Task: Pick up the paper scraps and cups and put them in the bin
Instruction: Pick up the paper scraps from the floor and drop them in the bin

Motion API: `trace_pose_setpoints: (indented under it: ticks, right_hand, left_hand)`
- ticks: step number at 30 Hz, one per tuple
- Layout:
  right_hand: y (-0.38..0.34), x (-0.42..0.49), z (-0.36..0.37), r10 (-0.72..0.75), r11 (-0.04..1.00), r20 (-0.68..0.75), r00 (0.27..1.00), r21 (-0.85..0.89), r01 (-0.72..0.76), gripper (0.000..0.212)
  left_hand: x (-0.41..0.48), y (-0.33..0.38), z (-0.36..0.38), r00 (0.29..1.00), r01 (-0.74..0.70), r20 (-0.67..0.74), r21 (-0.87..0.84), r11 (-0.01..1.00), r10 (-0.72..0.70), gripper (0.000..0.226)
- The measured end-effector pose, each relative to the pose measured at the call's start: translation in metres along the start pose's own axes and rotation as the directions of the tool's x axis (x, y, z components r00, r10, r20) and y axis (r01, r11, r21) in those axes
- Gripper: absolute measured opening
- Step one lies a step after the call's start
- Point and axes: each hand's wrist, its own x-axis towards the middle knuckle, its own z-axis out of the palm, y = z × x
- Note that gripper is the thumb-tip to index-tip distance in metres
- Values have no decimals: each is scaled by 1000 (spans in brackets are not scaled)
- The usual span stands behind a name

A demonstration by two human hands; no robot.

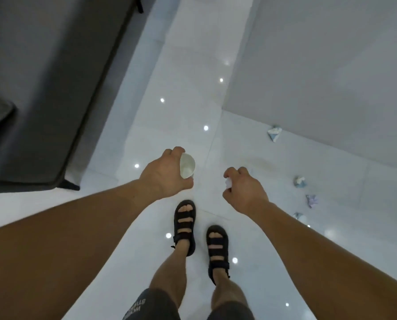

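My left grip (167, 174) was curled round a white cup (187, 166), fingers over the top and thumb below, and the cup lay tipped on its side with its open mouth turned up toward me and to my right. My right grip (246, 188) was closed too, pinching a small white scrap (228, 182) between thumb and fingers; only a bit of it showed past the knuckles. I held both out in front of me above the glossy white floor (193, 88), near each other but apart, the left a little farther forward. Four more crumpled pieces lay on the floor off to my right. The far scrap (274, 132), blue and white, sat close to the foot of the grey wall (319, 65). The blue scrap (300, 182), the lilac scrap (311, 200) and the near scrap (299, 215) made a loose line, the last one just beside my right forearm as I saw it. My left sandal (185, 225) stood ahead of my right sandal (217, 248), both below my grips. A grey sofa (43, 88) ran along my left side, well apart from the scraps.
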Motion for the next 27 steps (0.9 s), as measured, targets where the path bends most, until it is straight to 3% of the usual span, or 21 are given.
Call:
trace_pose_setpoints:
  ticks: [6,12,19,27]
  right_hand:
    - [-96,-67,-71,-159,985,85,984,-57,164,39]
    - [-201,-156,-94,-412,874,195,890,-190,446,35]
    - [-362,-245,-59,-602,629,383,700,-313,712,38]
    - [-552,-374,72,-748,272,528,403,-310,911,31]
  left_hand:
    - [-137,-26,-58,956,200,-164,-240,950,-243,77]
    - [-293,-58,-73,863,328,-209,-460,825,-460,66]
    - [-458,-139,-70,641,418,-256,-675,608,-724,65]
    - [-648,-266,-20,367,414,-163,-853,318,-916,71]
